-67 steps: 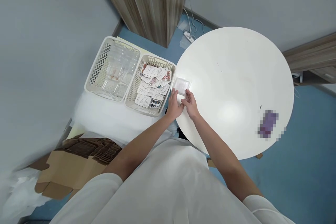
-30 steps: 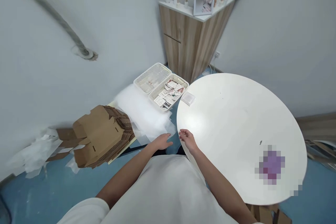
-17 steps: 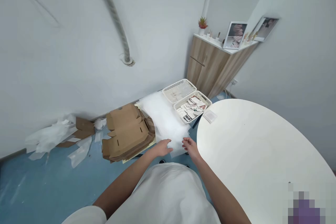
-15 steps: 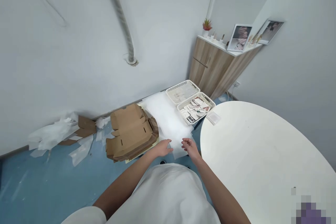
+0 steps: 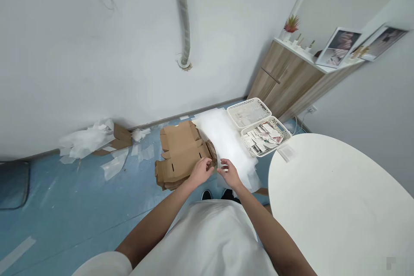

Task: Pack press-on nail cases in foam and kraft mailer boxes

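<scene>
My left hand (image 5: 202,171) is over the lower right corner of a stack of flat brown cardboard box blanks (image 5: 181,151). Its fingers are loosely bent and apart, with nothing visible in them. Close beside it, my right hand (image 5: 230,173) is above the near left edge of a pile of thin white packing sheets (image 5: 223,133). Its thumb and fingers are spread, and I see nothing held. A narrow gap separates the two hands. Whether my left fingertips touch the cardboard, I cannot tell.
White baskets, one with cards (image 5: 263,136) and another with clear packets (image 5: 249,113), stand behind the sheets. A round white table (image 5: 336,189) is at right, a wooden cabinet (image 5: 291,73) behind. Crumpled packing wrap (image 5: 86,140) lies by the wall; a dark chair edge (image 5: 14,185) shows left.
The view has swung left, so the surroundings sit further right. Both hands have shifted from over the white sheets towards the cardboard stack's right edge. Nothing has visibly been picked up.
</scene>
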`<state>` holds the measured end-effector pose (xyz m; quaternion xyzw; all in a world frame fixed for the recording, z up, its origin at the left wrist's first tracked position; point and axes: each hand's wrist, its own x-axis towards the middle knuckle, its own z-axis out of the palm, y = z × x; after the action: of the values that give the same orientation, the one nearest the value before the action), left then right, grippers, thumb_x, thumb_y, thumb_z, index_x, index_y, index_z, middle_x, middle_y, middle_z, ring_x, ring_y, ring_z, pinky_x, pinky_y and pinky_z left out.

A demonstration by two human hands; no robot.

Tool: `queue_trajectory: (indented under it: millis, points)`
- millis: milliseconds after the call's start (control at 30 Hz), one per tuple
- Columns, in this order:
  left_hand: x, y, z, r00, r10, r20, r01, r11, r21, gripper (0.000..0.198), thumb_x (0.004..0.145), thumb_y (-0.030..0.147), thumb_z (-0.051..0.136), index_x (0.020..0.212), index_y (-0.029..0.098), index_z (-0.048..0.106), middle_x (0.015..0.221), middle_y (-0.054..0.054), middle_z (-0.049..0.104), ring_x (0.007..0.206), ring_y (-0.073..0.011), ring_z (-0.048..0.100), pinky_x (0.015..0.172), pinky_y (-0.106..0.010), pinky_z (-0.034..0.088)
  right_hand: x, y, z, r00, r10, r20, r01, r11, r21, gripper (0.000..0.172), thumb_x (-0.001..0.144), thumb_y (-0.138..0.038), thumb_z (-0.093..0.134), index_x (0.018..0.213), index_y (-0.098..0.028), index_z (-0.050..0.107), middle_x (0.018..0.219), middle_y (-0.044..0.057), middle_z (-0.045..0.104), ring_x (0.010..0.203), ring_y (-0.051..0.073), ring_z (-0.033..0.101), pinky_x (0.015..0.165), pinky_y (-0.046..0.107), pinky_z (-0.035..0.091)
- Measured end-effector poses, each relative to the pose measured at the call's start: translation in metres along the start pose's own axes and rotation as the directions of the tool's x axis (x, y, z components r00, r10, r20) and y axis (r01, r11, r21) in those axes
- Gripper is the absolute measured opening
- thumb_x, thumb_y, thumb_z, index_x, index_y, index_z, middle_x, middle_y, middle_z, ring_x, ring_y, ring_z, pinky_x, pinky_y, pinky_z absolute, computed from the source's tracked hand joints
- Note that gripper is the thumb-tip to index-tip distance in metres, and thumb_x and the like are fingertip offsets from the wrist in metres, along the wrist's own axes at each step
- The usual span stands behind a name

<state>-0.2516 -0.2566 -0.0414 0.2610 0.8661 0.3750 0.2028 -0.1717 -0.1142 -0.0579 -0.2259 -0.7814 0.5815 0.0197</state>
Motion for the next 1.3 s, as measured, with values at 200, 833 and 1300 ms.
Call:
queue_trajectory:
  millis: [200, 833, 1300]
  points:
    - [0.000, -0.020, -0.004, 0.993, -0.073, -0.097, 0.081, 0.994, 0.079, 0.028, 0.068, 0.016, 0.054, 0.096, 0.016, 0.050, 0.097, -0.009, 0.056, 0.092, -0.0207, 0.054, 0.077, -0.032, 0.044, 0.017, -0.027, 0.026, 0.933, -0.265, 0.242, 0.354, 0.792, -0.498, 0.045, 0.071, -0.021, 0.052, 0.116, -0.019, 0.049, 0.128, 0.010, 0.040, 0.118, 0.024, 0.036, 0.093, 0.040, 0.034]
    - [-0.006, -0.015, -0.018, 0.989, -0.052, -0.138, 0.102, 0.914, 0.392, 0.026, 0.087, 0.022, 0.031, 0.082, 0.017, 0.056, 0.082, -0.008, 0.061, 0.079, -0.0190, 0.057, 0.068, -0.029, 0.040, 0.006, -0.052, 0.026, 0.861, -0.395, 0.322, 0.509, 0.664, -0.548, 0.054, 0.070, -0.028, 0.054, 0.123, -0.021, 0.042, 0.121, 0.010, 0.042, 0.112, 0.025, 0.037, 0.095, 0.043, 0.026]
    - [-0.029, 0.009, -0.036, 0.841, 0.319, -0.437, -0.155, 0.916, 0.370, 0.021, 0.086, 0.022, 0.035, 0.083, 0.018, 0.055, 0.077, -0.004, 0.060, 0.074, -0.0162, 0.053, 0.069, -0.030, 0.036, 0.010, -0.076, 0.019, 0.993, -0.119, 0.029, 0.120, 0.990, -0.067, 0.043, 0.078, -0.047, 0.045, 0.110, -0.019, 0.052, 0.094, 0.007, 0.062, 0.078, 0.018, 0.059, 0.071, 0.034, 0.046]
